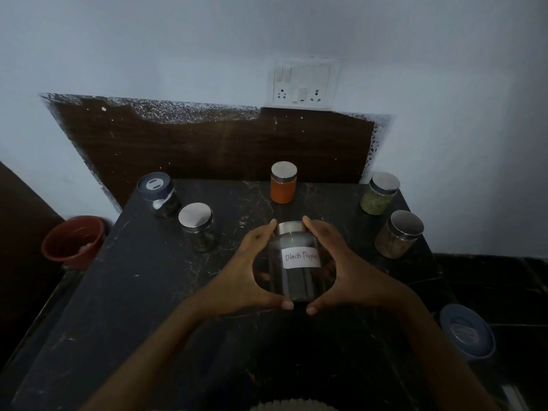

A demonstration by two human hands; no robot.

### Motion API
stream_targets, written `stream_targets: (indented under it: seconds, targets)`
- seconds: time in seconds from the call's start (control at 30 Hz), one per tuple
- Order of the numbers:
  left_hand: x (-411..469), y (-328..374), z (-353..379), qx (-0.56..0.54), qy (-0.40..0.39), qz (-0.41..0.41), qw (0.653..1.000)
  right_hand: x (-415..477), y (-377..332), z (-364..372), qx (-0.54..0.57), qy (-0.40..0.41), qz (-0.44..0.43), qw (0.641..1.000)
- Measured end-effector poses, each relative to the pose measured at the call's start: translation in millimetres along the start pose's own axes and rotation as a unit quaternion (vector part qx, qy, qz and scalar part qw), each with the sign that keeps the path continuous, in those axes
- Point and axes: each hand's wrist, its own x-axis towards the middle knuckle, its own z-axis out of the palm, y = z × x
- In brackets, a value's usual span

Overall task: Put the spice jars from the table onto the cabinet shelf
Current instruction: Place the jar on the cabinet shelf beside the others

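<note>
I am watching both hands close round the clear glass jar with the steel lid and the handwritten "Black Pepper" label [294,262], right in the middle of the view. The left hand [246,271] is cupping its left side and the right hand [344,262] its right side. The fingers are curling up towards the lid and the two thumbs are nearly meeting under the base end, so the jar is being gripped from both sides at once. Its long axis is running away from me, with the lid at the far end and the base nearest my body. I cannot tell whether the base is touching the black marbled surface [133,292] or is just clear of it.

Neither hand is sitting nearer than the other, as the jar is lying squarely between them. The cabinet shelf is not showing anywhere, so I am judging that the coming move is a lift and a turn out of this view.

Five more jars are waiting on the surface: an orange-filled glass jar [283,183] beyond the hands, a green-herb jar [379,193] and a tan-filled jar [397,235] to the right. To the left are a dark steel-lidded jar [198,227] and a jar with a blue-grey plastic lid [160,194].
</note>
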Motion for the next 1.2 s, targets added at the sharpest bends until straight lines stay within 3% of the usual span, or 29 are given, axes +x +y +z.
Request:
stream_targets:
  seconds: [0.23, 0.8, 1.03, 1.2]
  targets:
    - [-1, 3, -4, -0.023, -0.002, 0.004, 1.000, -1, 0, -14, 0.051, -0.013, 0.011, 0.999]
    - [13, 17, -24, 0.021, 0.000, 0.040, 0.999, 17, -17, -30, 0.015, 0.017, -0.019, 1.000]
    - [41, 74, -68, 0.128, 0.054, 0.121, 0.983, 43, -65, -80, -0.047, 0.070, -0.073, 0.994]
    - [62, 136, -110, 0.252, 0.111, 0.177, 0.945, 59, -115, -128, -0.085, 0.132, -0.154, 0.976]
